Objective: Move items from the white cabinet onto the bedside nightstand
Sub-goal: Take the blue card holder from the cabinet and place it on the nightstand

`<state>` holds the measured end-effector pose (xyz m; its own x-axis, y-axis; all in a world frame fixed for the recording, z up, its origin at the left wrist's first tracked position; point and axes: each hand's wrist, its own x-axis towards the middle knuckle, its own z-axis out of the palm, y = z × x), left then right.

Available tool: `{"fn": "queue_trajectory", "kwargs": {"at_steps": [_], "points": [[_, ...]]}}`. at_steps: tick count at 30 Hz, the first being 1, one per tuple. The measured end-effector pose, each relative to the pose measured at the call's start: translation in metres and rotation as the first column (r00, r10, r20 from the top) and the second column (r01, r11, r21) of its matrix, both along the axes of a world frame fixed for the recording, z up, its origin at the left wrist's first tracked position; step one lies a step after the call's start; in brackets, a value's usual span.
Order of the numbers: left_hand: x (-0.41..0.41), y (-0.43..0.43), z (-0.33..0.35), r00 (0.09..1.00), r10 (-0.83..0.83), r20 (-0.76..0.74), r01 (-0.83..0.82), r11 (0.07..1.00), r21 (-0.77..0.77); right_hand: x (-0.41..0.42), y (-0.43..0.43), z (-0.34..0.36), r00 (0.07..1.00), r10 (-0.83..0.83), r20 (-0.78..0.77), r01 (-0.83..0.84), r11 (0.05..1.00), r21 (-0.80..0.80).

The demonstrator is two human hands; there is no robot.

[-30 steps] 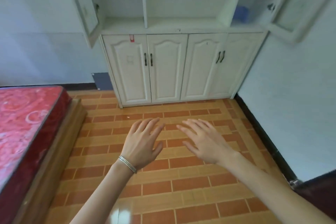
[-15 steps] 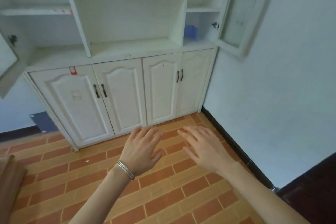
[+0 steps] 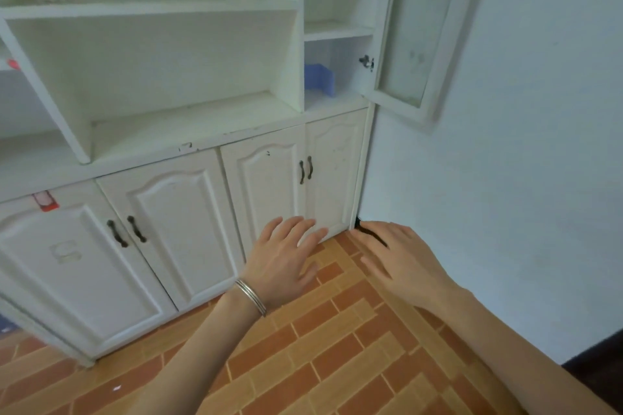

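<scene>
Writing: we see a red sticker [image 3: 45,201] at the top edge of the far-left lower door; whatever is printed on it is too blurred to read. A faint pale mark sits on that same door, also unreadable.
Cabinet: the white cabinet [image 3: 188,131] has open shelves above and four shut lower doors with dark handles [image 3: 306,169]. Its glass door [image 3: 416,27] at the right edge hangs open against the wall.
Task item: we find a blue item [image 3: 319,78] in the lower right compartment, toward its left wall, well above both hands.
Left hand: our left hand [image 3: 283,263] is spread flat, fingers apart, gripping nothing, in front of the lower doors; a silver bracelet [image 3: 251,296] circles the wrist.
Right hand: our right hand [image 3: 404,263] is likewise spread and empty, near the cabinet's bottom right corner.
Floor: brick-pattern tile floor [image 3: 337,364] in orange and tan.
Room: a pale blue wall [image 3: 522,178] meets the cabinet's right edge.
</scene>
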<state>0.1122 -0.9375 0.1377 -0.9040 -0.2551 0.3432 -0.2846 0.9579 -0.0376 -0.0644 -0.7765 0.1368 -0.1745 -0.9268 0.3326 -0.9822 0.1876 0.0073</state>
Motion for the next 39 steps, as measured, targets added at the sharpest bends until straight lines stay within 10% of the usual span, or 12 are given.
{"fn": "queue_trajectory", "kwargs": {"at_steps": [39], "points": [[-0.459, -0.448, 0.026, 0.99, 0.009, -0.14, -0.023, 0.995, -0.101, -0.483, -0.457, 0.025, 0.987, 0.062, -0.149, -0.086, 0.983, -0.159]]}}
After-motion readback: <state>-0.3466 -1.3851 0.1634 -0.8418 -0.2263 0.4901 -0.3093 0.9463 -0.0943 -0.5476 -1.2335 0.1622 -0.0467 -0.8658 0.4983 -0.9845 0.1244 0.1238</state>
